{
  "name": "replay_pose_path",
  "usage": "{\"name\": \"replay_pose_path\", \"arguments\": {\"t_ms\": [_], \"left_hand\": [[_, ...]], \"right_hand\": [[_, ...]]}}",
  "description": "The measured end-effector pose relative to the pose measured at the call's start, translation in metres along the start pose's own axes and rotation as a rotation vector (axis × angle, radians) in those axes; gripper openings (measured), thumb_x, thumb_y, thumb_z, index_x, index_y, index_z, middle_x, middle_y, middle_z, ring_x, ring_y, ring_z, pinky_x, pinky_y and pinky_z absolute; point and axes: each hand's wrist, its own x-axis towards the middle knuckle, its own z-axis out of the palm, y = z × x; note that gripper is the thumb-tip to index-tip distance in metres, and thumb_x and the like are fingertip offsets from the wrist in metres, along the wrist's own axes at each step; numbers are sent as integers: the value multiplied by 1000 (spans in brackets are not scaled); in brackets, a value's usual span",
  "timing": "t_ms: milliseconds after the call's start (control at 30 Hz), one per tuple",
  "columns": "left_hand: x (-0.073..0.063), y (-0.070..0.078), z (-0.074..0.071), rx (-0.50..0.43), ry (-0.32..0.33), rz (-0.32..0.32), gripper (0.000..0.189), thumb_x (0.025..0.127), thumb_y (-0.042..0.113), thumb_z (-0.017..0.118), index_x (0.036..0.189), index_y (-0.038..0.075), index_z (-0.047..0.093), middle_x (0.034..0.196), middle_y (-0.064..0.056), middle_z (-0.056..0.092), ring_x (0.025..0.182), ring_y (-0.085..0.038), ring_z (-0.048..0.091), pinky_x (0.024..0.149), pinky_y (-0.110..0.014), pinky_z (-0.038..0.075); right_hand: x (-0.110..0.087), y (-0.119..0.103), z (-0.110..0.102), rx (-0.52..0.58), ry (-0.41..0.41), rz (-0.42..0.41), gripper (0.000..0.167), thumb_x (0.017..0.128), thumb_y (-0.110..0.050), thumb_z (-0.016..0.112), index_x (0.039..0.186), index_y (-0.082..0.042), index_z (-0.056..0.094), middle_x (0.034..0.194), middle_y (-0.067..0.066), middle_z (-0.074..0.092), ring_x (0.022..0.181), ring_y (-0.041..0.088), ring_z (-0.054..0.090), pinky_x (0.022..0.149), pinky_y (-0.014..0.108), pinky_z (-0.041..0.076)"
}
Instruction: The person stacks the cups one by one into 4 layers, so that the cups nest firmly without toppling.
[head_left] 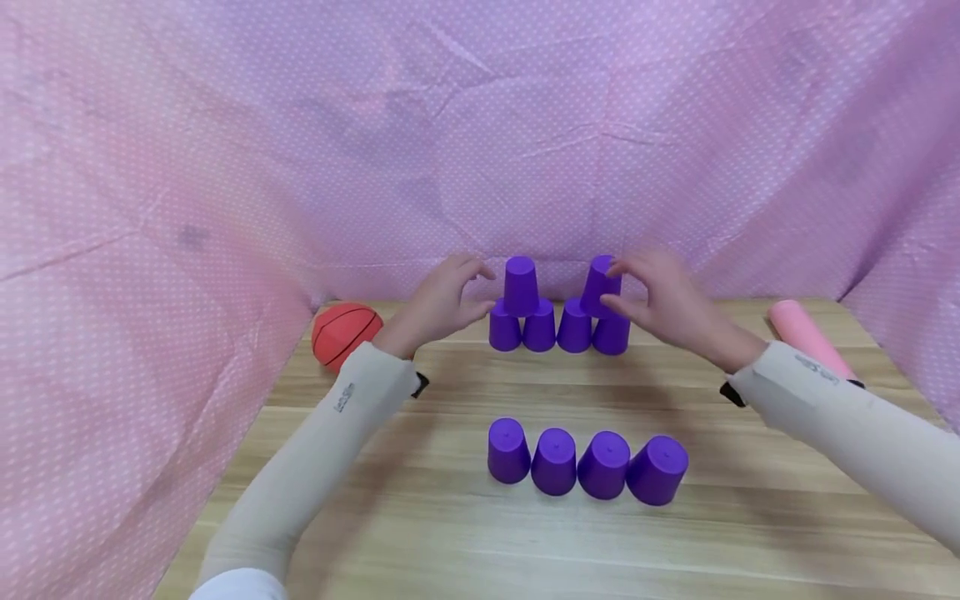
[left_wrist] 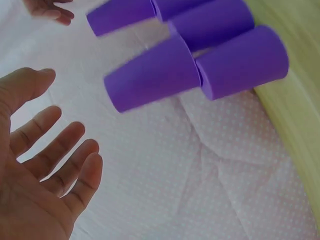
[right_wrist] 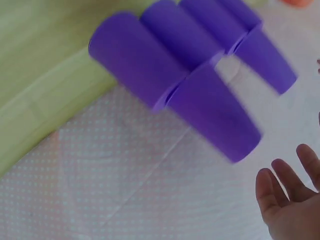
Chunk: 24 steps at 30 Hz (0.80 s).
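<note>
At the back of the table, several purple cups stand upside down in a row, with a left upper cup (head_left: 521, 287) and a right upper cup (head_left: 597, 287) each bridging two below. My left hand (head_left: 444, 304) is just left of the left upper cup, fingers spread and apart from it, as the left wrist view also shows with the cup (left_wrist: 152, 75). My right hand (head_left: 667, 304) overlaps the right upper cup in the head view, but a gap lies between the hand (right_wrist: 295, 200) and the cup (right_wrist: 215, 112) in the right wrist view.
Nearer me, a row of several upside-down purple cups (head_left: 555, 462) stands on the wooden table (head_left: 450, 533). A red ball (head_left: 345, 333) with black lines lies at the left, a pink cylinder (head_left: 810, 337) at the right. Pink dotted cloth (head_left: 480, 150) hangs behind and at both sides.
</note>
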Motion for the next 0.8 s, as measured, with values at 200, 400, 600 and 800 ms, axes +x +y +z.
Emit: {"name": "replay_pose_path", "arguments": {"t_ms": [200,400,600,800], "left_hand": [[-45,26,6,39,-97,169,31,80,21,75,106,9,61,106,-2,60,103,-20,51,90,-36,41],[-85,51,24,28,-267,203,35,83,31,72,110,12,61,110,2,59,105,-16,51,91,-32,43],[-101,59,42,6,-336,208,36,86,36,68,113,15,61,110,5,58,104,-11,49,92,-27,41],[-104,58,48,-27,-341,179,39,86,35,69,116,14,59,111,5,57,106,-10,49,94,-27,41]], "right_hand": [[-32,-42,8,78,-154,-176,35,76,-16,78,106,-5,63,105,6,62,97,22,57,84,38,45],[-57,-84,26,58,-435,-293,30,82,-28,73,105,-13,64,113,2,59,105,18,55,86,35,48],[-66,-102,41,37,-524,-315,31,81,-31,75,105,-15,63,111,-1,59,103,14,54,87,30,47],[-67,-103,46,61,-515,-318,28,80,-27,76,102,-15,63,100,-7,59,94,9,54,82,26,47]]}}
